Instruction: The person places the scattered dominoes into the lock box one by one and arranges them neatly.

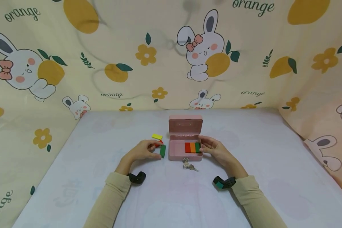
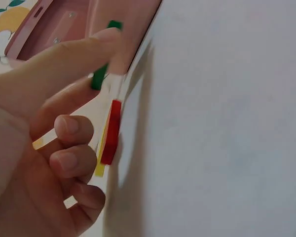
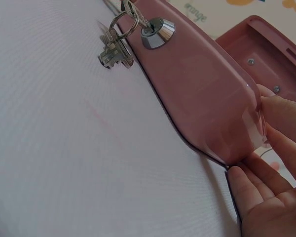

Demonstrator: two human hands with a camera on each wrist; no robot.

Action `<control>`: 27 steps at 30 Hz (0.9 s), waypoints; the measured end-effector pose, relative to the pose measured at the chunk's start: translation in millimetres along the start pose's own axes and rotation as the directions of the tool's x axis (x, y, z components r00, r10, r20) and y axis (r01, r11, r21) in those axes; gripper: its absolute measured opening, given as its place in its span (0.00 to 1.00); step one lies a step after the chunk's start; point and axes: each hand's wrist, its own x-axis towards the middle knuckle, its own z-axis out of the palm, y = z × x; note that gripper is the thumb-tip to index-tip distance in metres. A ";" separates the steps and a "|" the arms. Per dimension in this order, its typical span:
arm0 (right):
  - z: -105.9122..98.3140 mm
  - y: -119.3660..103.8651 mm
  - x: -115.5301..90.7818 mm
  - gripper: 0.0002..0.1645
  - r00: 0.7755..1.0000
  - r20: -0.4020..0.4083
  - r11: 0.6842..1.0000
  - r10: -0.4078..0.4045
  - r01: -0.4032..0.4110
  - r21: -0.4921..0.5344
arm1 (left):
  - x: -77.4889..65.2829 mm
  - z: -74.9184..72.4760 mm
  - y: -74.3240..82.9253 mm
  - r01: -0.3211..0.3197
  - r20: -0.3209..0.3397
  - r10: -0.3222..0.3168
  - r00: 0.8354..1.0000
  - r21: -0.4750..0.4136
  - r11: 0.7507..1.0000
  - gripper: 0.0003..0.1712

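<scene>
On a white-covered counter (image 1: 174,193), a person in beige sleeves (image 1: 114,196) is working with both hands at a pink box (image 1: 176,150), its lid (image 1: 185,126) standing open at the back. To the box's left, the left hand (image 1: 142,150) is pinching a green block (image 1: 162,151) between thumb and index finger, the other fingers curling in toward the palm. The green block is sitting just beside the box's left wall; whether it is touching the counter, I cannot tell from where I am standing. Near that hand, a red block (image 2: 111,136) is lying close to the fingers, with a yellow block (image 1: 157,136) resting just behind it. Across the box, the right hand (image 1: 216,150) is gripping the right wall, its fingers bending around the side and over the rim. Inside, a row of red, orange and green blocks (image 1: 191,148) is filling part of the right half, side by side. At the front, a key is sitting in the silver lock (image 3: 159,33), and further keys (image 3: 116,53) are dangling from its ring (image 3: 127,25). Behind the scene, a cream cloth (image 1: 125,38) printed with rabbits and oranges is hanging as a backdrop.
</scene>
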 end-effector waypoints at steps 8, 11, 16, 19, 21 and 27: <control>0.1 1.0 0.2 0.38 1.000 0.006 1.000 -0.002 0.002 0.010 | -2.0 7.6 6.4 -0.075 -0.072 0.074 0.995 -0.017 0.997 0.29; 0.2 -0.2 -0.3 0.38 1.000 0.008 1.000 -0.006 0.006 0.008 | -3.7 9.1 10.8 -0.095 -0.114 0.096 0.989 0.009 0.995 0.30; 0.7 -0.5 -0.4 0.39 1.000 0.005 1.000 -0.014 0.014 -0.001 | -6.6 11.0 18.8 -0.114 -0.168 0.116 0.979 0.018 0.993 0.29; 0.7 -0.4 -0.5 0.40 1.000 0.000 1.000 -0.003 0.003 0.002 | -6.9 12.5 21.6 -0.131 -0.189 0.134 0.973 0.029 0.991 0.29; 0.3 -0.1 -0.5 0.39 1.000 0.000 1.000 0.000 0.000 -0.002 | -6.5 13.6 22.9 -0.137 -0.203 0.140 0.969 0.030 0.990 0.29; -0.1 0.7 0.7 0.38 1.000 -0.002 1.000 0.002 -0.002 -0.004 | -5.1 16.0 26.7 -0.160 -0.240 0.159 0.958 0.015 0.987 0.29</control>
